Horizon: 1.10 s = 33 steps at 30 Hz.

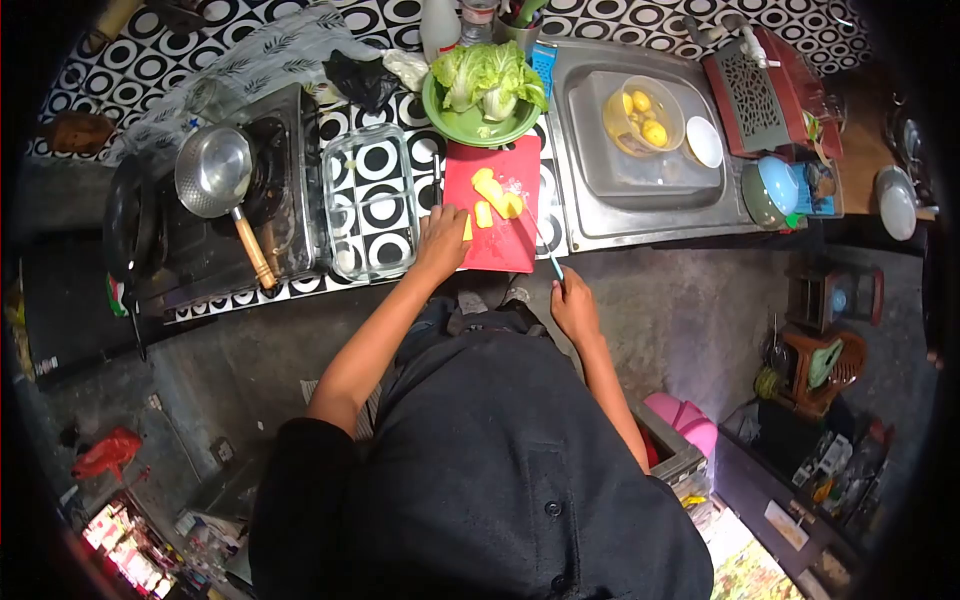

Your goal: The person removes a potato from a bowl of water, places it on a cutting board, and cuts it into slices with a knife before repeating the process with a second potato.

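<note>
On the red cutting board [487, 258] lie several yellow potato pieces [484, 214], some of them clustered near the middle. My left hand [441, 240] is at the board's left edge, its fingers curled over a yellow potato piece [467, 229] that shows just past the fingertips. My right hand [574, 305] grips the light-blue handle of a knife [544, 238] off the board's near right corner. The blade points up and left, its tip close to the cut pieces. Behind the board a green bowl [487, 131] holds leafy cabbage [490, 80].
Left of the board stand a glass dish [335, 215] and a stove carrying a saucepan [214, 172]. To the right, the metal sink [650, 225] holds a bowl [668, 90] of yellow potatoes and a small white bowl [704, 143]. A blue bowl [772, 192] sits beyond it.
</note>
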Each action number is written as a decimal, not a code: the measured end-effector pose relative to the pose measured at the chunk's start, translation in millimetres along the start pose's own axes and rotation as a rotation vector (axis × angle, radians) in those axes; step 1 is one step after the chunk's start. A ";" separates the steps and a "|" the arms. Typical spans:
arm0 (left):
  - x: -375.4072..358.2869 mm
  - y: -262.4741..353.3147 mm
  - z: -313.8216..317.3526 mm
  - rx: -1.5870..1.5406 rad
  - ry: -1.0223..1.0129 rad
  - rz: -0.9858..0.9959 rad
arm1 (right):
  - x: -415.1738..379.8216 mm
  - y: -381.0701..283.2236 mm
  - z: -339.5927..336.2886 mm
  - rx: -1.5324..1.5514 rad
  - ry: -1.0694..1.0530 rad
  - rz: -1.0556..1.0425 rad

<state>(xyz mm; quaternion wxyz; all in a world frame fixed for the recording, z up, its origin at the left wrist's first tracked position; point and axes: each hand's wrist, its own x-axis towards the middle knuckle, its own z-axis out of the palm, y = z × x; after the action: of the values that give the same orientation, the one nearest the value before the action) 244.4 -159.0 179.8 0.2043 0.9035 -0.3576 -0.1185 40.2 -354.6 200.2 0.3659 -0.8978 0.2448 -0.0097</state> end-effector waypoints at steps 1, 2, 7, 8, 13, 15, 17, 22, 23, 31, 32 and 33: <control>2.4 -3.8 3.5 0.022 -0.008 0.028 | -2.0 -1.7 3.0 0.002 0.009 0.019; 4.9 -8.0 6.5 0.031 -0.008 0.045 | -3.5 -3.3 6.0 0.002 0.023 0.039; 12.3 -17.4 2.4 0.017 -0.039 0.147 | -12.0 -11.5 17.7 0.026 0.126 0.093; 13.6 -19.8 1.5 0.014 -0.064 0.170 | -13.1 -13.3 20.1 0.032 0.140 0.101; 21.3 -28.8 -0.1 -0.057 -0.083 0.311 | -13.8 -31.6 22.3 0.045 0.128 0.179; 24.1 -32.9 0.7 -0.098 -0.092 0.351 | -13.9 -29.6 27.5 0.059 0.138 0.175; 24.2 -35.9 1.1 -0.138 -0.106 0.371 | -13.6 -27.3 31.5 0.075 0.148 0.169; 24.7 -37.1 -0.8 -0.230 -0.205 0.318 | -10.5 -22.5 27.7 0.107 0.117 0.170; 24.5 -37.9 0.4 -0.248 -0.213 0.301 | -10.0 -20.5 26.2 0.104 0.108 0.162; 27.9 -27.0 -0.7 -0.351 -0.239 0.141 | 1.9 -0.8 7.7 0.134 -0.030 0.041; 24.5 -25.2 3.1 -0.351 -0.202 0.109 | 3.0 1.1 4.5 0.157 -0.077 0.015; 20.7 -19.7 4.9 -0.289 -0.156 0.090 | 4.1 3.3 2.7 0.162 -0.092 -0.019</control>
<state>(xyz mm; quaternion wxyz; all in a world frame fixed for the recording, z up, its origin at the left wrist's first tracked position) 269.2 -161.8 165.1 0.3089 0.8358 -0.3919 -0.2292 42.9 -356.7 195.3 0.4480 -0.8671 0.2176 0.0086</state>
